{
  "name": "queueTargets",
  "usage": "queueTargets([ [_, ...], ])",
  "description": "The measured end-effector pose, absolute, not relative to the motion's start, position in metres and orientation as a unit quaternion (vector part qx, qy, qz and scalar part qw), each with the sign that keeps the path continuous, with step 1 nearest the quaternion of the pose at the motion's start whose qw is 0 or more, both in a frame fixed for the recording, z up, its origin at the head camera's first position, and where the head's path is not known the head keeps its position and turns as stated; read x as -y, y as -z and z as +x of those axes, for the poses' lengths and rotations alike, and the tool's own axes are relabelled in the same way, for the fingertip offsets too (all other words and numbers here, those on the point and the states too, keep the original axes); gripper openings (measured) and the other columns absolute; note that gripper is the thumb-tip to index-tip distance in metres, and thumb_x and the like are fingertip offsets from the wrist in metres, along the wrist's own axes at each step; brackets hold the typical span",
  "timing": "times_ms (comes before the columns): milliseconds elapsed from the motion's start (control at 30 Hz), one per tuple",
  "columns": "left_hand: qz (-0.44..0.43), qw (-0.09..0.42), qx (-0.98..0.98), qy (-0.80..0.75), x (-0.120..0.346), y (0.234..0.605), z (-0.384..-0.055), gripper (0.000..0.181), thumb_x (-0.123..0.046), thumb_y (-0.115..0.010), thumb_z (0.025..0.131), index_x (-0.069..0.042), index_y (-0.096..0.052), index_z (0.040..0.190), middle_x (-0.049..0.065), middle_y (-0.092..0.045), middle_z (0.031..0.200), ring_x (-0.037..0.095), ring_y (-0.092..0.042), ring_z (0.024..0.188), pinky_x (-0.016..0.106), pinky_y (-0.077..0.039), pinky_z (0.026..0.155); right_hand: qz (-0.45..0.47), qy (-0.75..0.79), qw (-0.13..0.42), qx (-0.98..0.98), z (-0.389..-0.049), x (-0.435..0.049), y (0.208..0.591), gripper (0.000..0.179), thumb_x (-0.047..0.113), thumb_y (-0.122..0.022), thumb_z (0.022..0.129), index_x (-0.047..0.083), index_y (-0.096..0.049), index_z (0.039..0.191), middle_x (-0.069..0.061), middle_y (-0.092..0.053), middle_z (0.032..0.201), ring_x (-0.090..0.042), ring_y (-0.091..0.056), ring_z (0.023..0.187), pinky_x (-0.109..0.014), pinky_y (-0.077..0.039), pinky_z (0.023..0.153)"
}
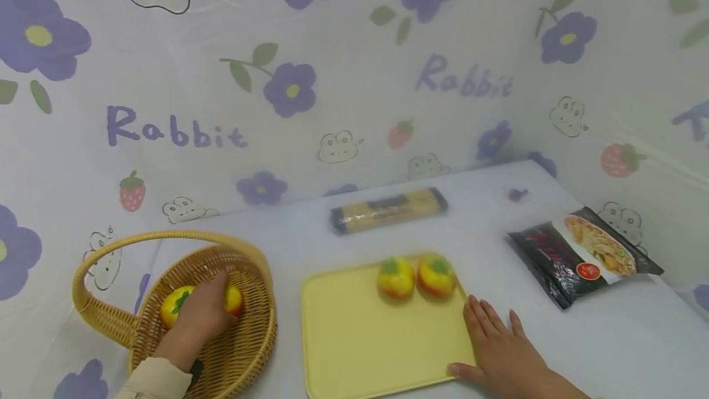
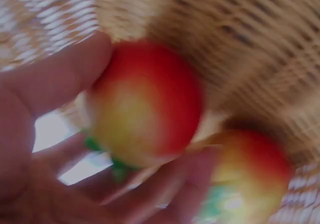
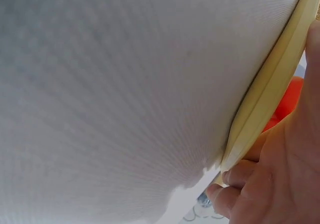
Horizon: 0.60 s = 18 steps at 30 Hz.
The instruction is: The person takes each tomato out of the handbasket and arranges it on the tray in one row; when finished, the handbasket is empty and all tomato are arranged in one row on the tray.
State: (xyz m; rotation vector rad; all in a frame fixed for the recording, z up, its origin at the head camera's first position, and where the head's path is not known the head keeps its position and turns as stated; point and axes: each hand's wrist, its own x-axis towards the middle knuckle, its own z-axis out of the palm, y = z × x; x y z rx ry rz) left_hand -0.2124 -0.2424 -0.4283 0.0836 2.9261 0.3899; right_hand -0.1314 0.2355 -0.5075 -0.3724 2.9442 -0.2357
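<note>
Inside the wicker basket (image 1: 266, 337), my left hand (image 1: 204, 308) grips a red-and-yellow persimmon (image 2: 150, 101), thumb on one side and fingers curled round the other. Its green leafy top faces the palm in the left wrist view. A second persimmon (image 2: 250, 176) lies right beside the fingers in the basket. My right hand (image 1: 501, 346) rests at the right edge of the yellow tray (image 1: 382, 337), its fingers extended along the rim and the thumb apart. Two more persimmons, a left one (image 1: 396, 278) and a right one (image 1: 436, 274), sit side by side at the tray's back right corner.
Behind the tray lies a long clear-and-tan package (image 1: 389, 209) with dark ends. A black food packet (image 1: 581, 254) with a noodle picture lies on the right of the white table (image 1: 476, 220). The basket's tall handle (image 1: 166, 236) arches over its far left side.
</note>
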Motion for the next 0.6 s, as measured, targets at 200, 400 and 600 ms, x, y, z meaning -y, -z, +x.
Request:
queueTargets([
  [200, 0.057, 0.138, -0.98, -0.134, 0.199, 0.367, -0.177, 0.084, -0.026, -0.088, 0.064, 0.0, -0.049, 0.134, 0.017, -0.062, 0.12, 0.032, -0.059, 0.106, 0.052, -0.048, 0.09, -0.119, 0.076, 0.092, -0.986, -0.13, -0.243, 0.505, 0.113, 0.085, -0.039, 0.076, -0.001, -0.028, 0.149, -0.02, -0.023, 0.157, -0.04, -0.023, 0.143, -0.074, -0.013, 0.104],
  [400, 0.144, 0.123, -0.961, -0.201, 0.122, 0.334, -0.161, 0.065, -0.026, -0.089, 0.063, -0.016, -0.058, 0.119, 0.0, -0.062, 0.099, 0.017, -0.057, 0.088, 0.041, -0.049, 0.079, -0.112, 0.078, 0.09, -0.987, -0.131, -0.245, 0.502, 0.113, 0.084, -0.041, 0.075, 0.0, -0.027, 0.149, -0.019, -0.022, 0.157, -0.04, -0.022, 0.144, -0.073, -0.012, 0.105],
  [600, 0.166, 0.12, -0.955, -0.214, 0.084, 0.363, -0.19, 0.056, -0.019, -0.088, 0.067, -0.012, -0.053, 0.11, 0.005, -0.054, 0.088, 0.021, -0.051, 0.078, 0.037, -0.044, 0.067, -0.118, 0.085, 0.085, -0.986, -0.132, -0.237, 0.505, 0.111, 0.083, -0.043, 0.076, -0.001, -0.03, 0.148, -0.019, -0.024, 0.157, -0.04, -0.025, 0.143, -0.073, -0.015, 0.105],
])
